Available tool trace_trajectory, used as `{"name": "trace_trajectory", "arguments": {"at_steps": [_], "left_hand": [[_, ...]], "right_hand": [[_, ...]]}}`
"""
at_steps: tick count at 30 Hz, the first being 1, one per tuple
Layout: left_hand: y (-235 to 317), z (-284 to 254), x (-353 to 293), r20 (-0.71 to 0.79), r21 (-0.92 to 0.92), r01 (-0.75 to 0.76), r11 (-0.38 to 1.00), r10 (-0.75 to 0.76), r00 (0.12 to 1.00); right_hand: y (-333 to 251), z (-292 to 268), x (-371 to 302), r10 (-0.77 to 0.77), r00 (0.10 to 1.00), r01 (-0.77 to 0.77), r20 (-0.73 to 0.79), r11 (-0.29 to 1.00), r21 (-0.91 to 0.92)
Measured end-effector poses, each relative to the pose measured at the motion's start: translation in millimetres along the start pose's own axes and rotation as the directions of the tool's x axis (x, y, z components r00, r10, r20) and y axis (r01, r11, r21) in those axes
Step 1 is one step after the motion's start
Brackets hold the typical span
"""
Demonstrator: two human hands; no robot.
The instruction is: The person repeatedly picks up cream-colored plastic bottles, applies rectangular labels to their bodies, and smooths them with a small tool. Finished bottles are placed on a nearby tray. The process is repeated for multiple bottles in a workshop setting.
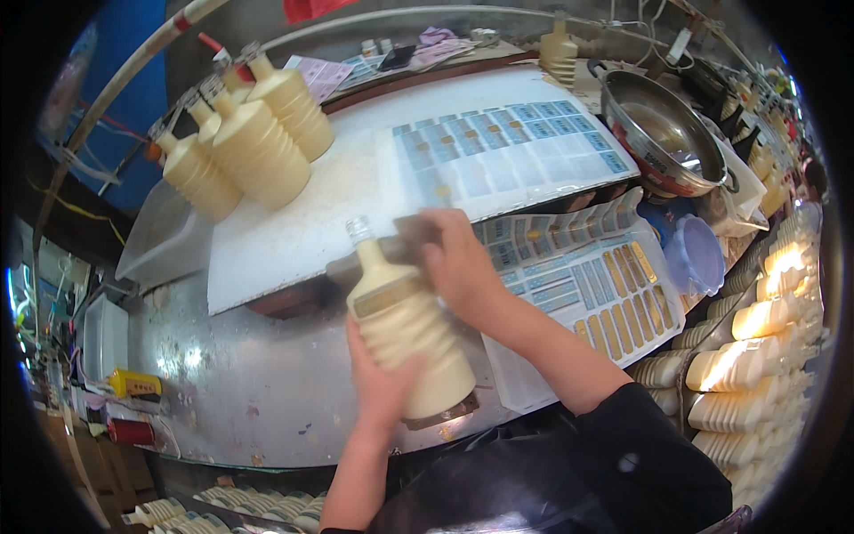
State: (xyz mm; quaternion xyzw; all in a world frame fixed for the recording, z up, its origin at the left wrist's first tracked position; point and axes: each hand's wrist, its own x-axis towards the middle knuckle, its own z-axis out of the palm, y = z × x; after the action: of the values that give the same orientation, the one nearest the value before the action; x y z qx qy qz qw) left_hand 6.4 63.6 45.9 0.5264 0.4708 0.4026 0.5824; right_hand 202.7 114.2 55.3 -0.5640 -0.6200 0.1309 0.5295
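A cream ribbed bottle [418,343] with a clear neck leans up and to the left in front of me. My left hand [384,384] is wrapped round its lower side. Across its shoulder lies a gold-brown label strip [386,298]. Just right of the neck, my right hand [458,262] pinches a small flat dark piece [411,233], blurred by motion. A brownish metal support [455,411] shows under the bottle's base; whether it bears the bottle's weight I cannot tell.
Several cream bottles [258,151] stand at the back left. Label sheets [507,142] lie on a white raised board [267,258]; another sheet with gold strips [623,316] lies right. A steel pan [663,133] and purple bowl [694,256] stand beyond. Stacked bottles [738,365] fill the far right.
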Motion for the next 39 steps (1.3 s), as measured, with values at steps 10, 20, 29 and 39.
{"name": "trace_trajectory", "arguments": {"at_steps": [10, 20, 29, 39], "left_hand": [[-7.3, 2.5, -32.6, -0.044, 0.265, -0.096, 0.959, 0.112, 0.993], [-21.8, -0.6, -35.9, -0.060, 0.221, -0.124, 0.967, 0.140, 0.988], [-41.2, -10.6, -58.1, -0.031, 0.322, -0.175, 0.930, 0.195, 0.980], [-45.1, -26.8, -63.7, 0.083, 0.352, -0.173, 0.920, 0.154, 0.985]], "right_hand": [[-7.8, -46.9, -16.9, 0.043, 0.999, -0.042, 0.019, 0.999, -0.021], [17.4, -43.7, 28.4, -0.157, 0.974, 0.211, 0.161, 0.885, -0.416], [39.3, -55.2, 12.6, -0.296, 0.893, 0.446, 0.338, 0.680, -0.583], [-70.7, -72.8, -52.0, -0.535, 0.615, 0.670, 0.580, 0.742, -0.027]]}}
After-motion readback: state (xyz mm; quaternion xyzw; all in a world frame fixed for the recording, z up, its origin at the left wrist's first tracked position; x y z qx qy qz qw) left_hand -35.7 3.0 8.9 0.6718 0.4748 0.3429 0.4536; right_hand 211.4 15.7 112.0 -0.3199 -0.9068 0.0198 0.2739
